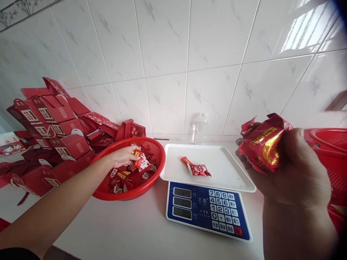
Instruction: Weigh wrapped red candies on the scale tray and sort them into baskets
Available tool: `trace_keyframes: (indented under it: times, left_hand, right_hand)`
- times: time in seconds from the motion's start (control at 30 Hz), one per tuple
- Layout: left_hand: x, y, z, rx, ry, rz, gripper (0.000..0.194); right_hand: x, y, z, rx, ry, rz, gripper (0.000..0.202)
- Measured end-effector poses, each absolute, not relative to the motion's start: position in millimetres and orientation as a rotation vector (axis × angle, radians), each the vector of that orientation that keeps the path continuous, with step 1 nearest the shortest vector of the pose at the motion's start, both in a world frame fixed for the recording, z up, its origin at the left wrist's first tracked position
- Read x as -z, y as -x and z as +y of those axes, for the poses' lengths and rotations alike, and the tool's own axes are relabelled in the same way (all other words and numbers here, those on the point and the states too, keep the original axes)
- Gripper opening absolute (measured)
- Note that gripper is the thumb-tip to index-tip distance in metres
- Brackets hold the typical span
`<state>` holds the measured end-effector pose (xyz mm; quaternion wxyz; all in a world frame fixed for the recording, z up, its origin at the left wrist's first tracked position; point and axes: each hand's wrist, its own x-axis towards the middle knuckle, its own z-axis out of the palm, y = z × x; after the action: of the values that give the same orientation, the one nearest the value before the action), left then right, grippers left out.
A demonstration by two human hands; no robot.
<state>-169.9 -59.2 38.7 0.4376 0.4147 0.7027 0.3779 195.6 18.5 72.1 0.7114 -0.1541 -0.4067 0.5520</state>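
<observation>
My left hand (123, 156) reaches into the red plastic basket (161, 159), its fingers closed on small red-and-white candy packets (143, 163). Under it lie more wrapped candies (123, 175) in red, gold and dark wrappers. Raised at the right, close to the camera, my right hand (300, 173) grips red candy packets (267, 142) with gold lettering; how many it holds I cannot tell. Between the hands stands a digital scale (203, 213) with a white tray (222, 159). A red stick-shaped packet (185, 160) and a shiny red packet (200, 170) rest on the tray.
Red gift boxes (62, 108) are piled at the left, against the tiled wall. A clear plastic bottle (202, 129) stands behind the scale tray. At the right edge, more red baskets (332, 159) are partly hidden by my right hand. A white table (121, 227) carries everything.
</observation>
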Motion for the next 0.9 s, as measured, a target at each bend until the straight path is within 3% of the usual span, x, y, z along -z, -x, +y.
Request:
trace_keyframes:
  times: [0.27, 0.73, 0.9]
  left_hand:
    - [-56, 134, -40, -1.123, -1.054, 1.618, 0.024]
    - [-36, 59, 14, -1.001, -1.307, 1.655, 0.014]
    - [-31, 51, 18, -0.912, -1.363, 1.693, 0.022]
  right_hand:
    - [-68, -199, 21, -1.209, 0.253, -0.978, 0.021]
    - [-75, -210, 16, -1.243, 0.208, -1.036, 0.017]
    - [-72, -211, 21, -1.178, 0.175, -1.091, 0.02]
